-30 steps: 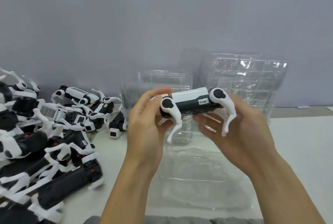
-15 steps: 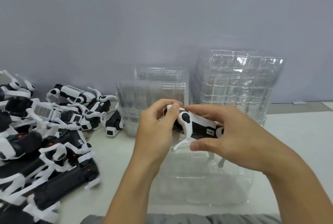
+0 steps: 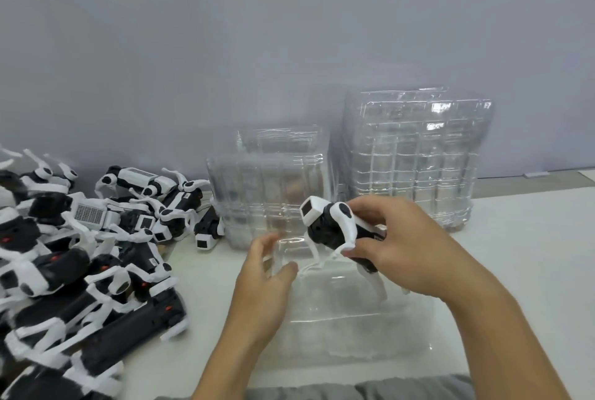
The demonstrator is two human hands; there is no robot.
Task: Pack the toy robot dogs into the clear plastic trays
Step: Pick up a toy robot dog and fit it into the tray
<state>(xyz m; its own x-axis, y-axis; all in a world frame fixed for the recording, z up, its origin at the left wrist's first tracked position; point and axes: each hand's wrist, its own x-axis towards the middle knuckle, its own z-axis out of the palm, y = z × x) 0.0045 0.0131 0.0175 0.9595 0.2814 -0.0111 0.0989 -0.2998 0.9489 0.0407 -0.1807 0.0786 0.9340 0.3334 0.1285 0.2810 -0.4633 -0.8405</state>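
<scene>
My right hand (image 3: pixel 405 242) grips a black and white toy robot dog (image 3: pixel 328 222) by its body, head pointing left, legs hanging down over a clear plastic tray (image 3: pixel 354 319) that lies flat on the table in front of me. My left hand (image 3: pixel 264 274) is off the dog; its thumb and fingers lie relaxed around the tray's left rear corner, and I cannot tell whether they pinch it. The rear half of the dog is hidden behind my right hand.
A heap of several toy robot dogs (image 3: pixel 80 254) covers the table's left side. Two stacks of clear trays stand against the wall: a low stack (image 3: pixel 267 187) in the middle and a taller stack (image 3: pixel 415 155) to the right. White table (image 3: pixel 531 238) stretches right.
My left hand let go of the dog and dropped to the tray's left corner. My right hand turned the dog and lowered it over the flat tray.
</scene>
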